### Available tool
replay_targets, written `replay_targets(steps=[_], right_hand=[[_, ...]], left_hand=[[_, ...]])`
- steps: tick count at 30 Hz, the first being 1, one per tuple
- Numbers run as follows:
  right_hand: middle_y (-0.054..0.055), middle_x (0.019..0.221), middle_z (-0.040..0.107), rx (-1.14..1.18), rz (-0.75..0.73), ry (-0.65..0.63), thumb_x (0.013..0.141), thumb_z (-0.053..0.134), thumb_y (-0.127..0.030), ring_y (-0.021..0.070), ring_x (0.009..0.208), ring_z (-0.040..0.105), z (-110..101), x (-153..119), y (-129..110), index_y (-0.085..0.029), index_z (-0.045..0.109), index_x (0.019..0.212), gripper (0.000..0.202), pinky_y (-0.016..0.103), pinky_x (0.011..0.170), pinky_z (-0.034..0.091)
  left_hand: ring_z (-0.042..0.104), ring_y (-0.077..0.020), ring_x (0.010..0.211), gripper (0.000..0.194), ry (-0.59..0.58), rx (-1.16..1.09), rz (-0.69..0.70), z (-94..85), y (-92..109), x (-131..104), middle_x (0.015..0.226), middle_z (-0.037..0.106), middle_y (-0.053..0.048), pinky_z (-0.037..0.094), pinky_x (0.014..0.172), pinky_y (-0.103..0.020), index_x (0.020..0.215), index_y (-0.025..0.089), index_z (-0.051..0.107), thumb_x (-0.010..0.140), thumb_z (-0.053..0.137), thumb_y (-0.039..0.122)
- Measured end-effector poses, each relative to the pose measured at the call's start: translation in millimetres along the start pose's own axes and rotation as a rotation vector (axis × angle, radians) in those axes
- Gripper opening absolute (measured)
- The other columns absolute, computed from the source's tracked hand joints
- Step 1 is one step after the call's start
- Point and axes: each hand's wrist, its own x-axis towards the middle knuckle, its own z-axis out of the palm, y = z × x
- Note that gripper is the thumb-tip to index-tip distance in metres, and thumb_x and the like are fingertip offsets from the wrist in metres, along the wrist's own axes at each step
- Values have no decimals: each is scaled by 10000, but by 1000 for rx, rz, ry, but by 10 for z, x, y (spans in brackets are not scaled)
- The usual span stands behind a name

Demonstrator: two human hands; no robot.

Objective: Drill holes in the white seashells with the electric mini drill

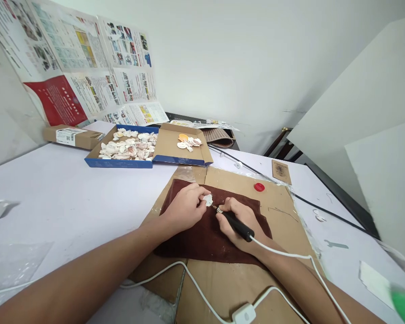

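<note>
Over a dark brown cloth [195, 240], my left hand [188, 206] pinches a small white shell [208, 200] between thumb and fingers. My right hand [243, 220] is wrapped round a black pen-shaped electric tool [238, 226], held like a pen. Its thin metal tip points left and lies at or very near the shell's lower right edge; whether they touch cannot be made out. A white cable [280, 253] runs from the tool's rear end over my right forearm.
A blue box of shells [119, 164] stands at the back left, its brown lid [167, 146] holding several more. Cardboard [222, 288] underlies the cloth. A white switch [245, 313], red cap [259, 186] and grey wrench [336, 244] lie around.
</note>
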Motion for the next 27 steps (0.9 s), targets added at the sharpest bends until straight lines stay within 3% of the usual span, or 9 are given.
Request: replay_targets(steps=[10,18,23,27], right_hand=[[0,744,678,121,74,47,947,613,-405,196,669,626,-56,-10,108,-262,518,801,225,337,646,517],[-7,690,635,-119,-32,-85,918,567,-303,177,580,579,-42,-74,-21,-283,369,760,254,311,568,457],[-35,600,538,-302,-108,-89,876,550,-251,163,497,477,30,-32,-31,-290,277,752,302,315,503,346],[-39,590,533,-280,-88,-88,867,540,-258,156,480,441,33,32,-78,-291,269,744,300,318,490,316]], left_hand=[[714,-212,897,325,-38,29,46,-20,-4,-27,1016,714,-84,598,931,-344,1210,153,787,976,567,102],[709,-200,863,296,-35,-13,10,-27,-7,-36,1013,721,-80,611,928,-337,1175,158,791,982,575,95],[685,-193,856,300,-23,-36,4,5,8,-31,992,704,-74,596,923,-322,1165,148,799,977,580,68],[668,-194,830,280,-12,-22,38,6,14,-37,925,682,-61,584,898,-316,1109,157,808,975,577,72]])
